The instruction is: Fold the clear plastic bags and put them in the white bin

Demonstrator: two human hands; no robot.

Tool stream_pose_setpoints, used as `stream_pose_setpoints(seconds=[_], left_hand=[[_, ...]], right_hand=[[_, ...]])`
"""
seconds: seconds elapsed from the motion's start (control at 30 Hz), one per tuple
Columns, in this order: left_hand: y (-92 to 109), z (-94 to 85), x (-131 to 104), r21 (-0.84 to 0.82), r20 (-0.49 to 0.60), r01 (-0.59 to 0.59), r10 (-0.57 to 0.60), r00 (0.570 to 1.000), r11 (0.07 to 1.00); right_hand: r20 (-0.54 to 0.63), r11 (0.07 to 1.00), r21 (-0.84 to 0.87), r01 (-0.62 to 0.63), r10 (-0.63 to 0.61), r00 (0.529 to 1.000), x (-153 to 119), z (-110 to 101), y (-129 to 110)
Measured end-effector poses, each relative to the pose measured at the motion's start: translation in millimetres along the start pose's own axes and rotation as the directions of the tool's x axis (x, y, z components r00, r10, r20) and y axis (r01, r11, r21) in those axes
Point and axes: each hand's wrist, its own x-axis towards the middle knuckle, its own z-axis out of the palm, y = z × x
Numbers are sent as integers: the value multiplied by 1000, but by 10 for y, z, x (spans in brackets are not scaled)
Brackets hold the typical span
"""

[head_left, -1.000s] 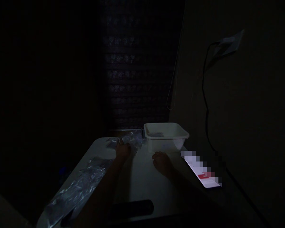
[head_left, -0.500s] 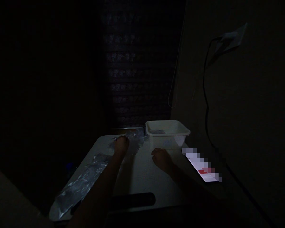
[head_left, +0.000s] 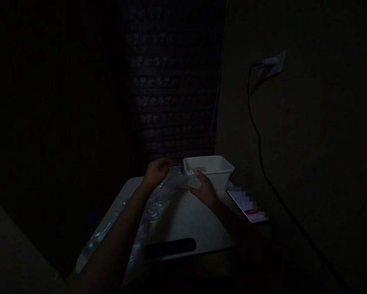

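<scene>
A clear, crinkled plastic bag (head_left: 179, 179) is stretched between my two hands above the small white table (head_left: 183, 224). My left hand (head_left: 157, 173) grips its upper left part with the fingers closed. On the other side my right hand (head_left: 205, 191) pinches its right edge, just in front of the white plastic tub (head_left: 223, 179). More clear plastic (head_left: 154, 210) trails down the table's left side, partly hidden behind my left forearm. Something pale, hard to make out, lies inside the tub.
A phone with a lit screen (head_left: 247, 206) lies at the table's right edge. A dark slot (head_left: 171, 247) runs along the front edge. On the right wall a black cable (head_left: 259, 151) hangs from a socket (head_left: 273, 65). A dark blind (head_left: 171, 102) covers the back. The room is very dim.
My left hand has lifted the plastic off the table. My right hand, empty before, has come up to it and now holds its right edge. The view has shifted slightly.
</scene>
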Motion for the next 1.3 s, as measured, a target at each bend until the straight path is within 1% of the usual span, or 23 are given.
stream_pose_setpoints(seconds=[0.07, 0.17, 0.23, 0.27, 0.3, 0.33, 0.37, 0.4, 0.43, 0.47, 0.5, 0.53, 0.6, 0.67, 0.7, 0.77, 0.83, 0.93, 1.0, 1.07, 1.17, 1.23, 1.3], left_hand=[[53, 1, -1, -47, 30, 44, -43, 999, 998], [53, 3, 4, -33, 40, 85, -84, 996, 996], [-2, -2, 6, 30, 8, 94, -94, 996, 995], [-44, -2, 3, 74, -18, 96, -95, 995, 993], [-90, 1, -3, 122, -39, 98, -94, 995, 988], [-139, 10, -12, 171, -54, 104, -96, 994, 980], [-187, 27, -25, 218, -53, 107, -98, 994, 970], [-231, 51, -40, 259, -31, 105, -100, 994, 960], [-268, 82, -56, 296, 3, 95, -101, 995, 950], [-296, 119, -72, 324, 48, 74, -94, 994, 943], [-316, 159, -87, 344, 90, 51, -87, 992, 938], [-327, 200, -99, 357, 127, 28, -79, 989, 934], [-331, 278, -116, 367, 184, -11, -61, 981, 930], [-323, 343, -123, 374, 221, -46, -41, 974, 926], [-321, 369, -125, 376, 238, -63, -31, 971, 924], [-323, 410, -127, 385, 262, -85, -20, 965, 919], [-333, 438, -131, 391, 279, -104, -11, 960, 915], [-346, 461, -136, 379, 282, -135, 25, 959, 915], [-341, 467, -133, 353, 267, -147, 51, 962, 924], [-323, 466, -125, 333, 247, -146, 64, 967, 932], [-281, 460, -109, 319, 225, -144, 73, 972, 937], [-249, 453, -101, 308, 220, -149, 82, 972, 940], [-216, 439, -94, 291, 212, -141, 80, 974, 946]], right_hand=[[4, 994, 103, -34, 34, 999, 29, -1, 12], [134, 948, 281, -150, 116, 984, 78, -48, 25], [196, 931, 309, -191, 134, 971, 93, -99, 30], [205, 942, 282, -183, 127, 970, 89, -127, 33], [204, 961, 225, -163, 117, 972, 76, -157, 38], [203, 983, 128, -135, 107, 973, 54, -188, 47], [198, 994, -14, -106, 106, 974, 25, -221, 61], [183, 979, -187, -80, 114, 976, -11, -257, 83], [162, 929, -364, -60, 127, 979, -51, -297, 115], [131, 850, -525, -54, 144, 981, -92, -338, 156], [101, 767, -638, -58, 158, 982, -132, -380, 208], [82, 703, -708, -66, 176, 981, -170, -420, 269], [44, 627, -769, -120, 239, 970, -232, -485, 410], [10, 592, -789, -166, 282, 959, -273, -521, 556], [13, 586, -791, -175, 303, 953, -286, -529, 622], [83, 605, -788, -116, 290, 953, -303, -533, 726], [159, 620, -784, -27, 243, 957, -310, -539, 785], [224, 638, -767, 69, 166, 960, -303, -561, 779], [252, 691, -717, 90, 137, 958, -287, -566, 718], [285, 781, -619, 79, 130, 950, -270, -541, 620], [365, 917, -397, 37, 121, 923, -263, -437, 441], [427, 960, -280, -12, 136, 894, -277, -344, 331], [477, 976, -206, -72, 165, 863, -295, -256, 249]])
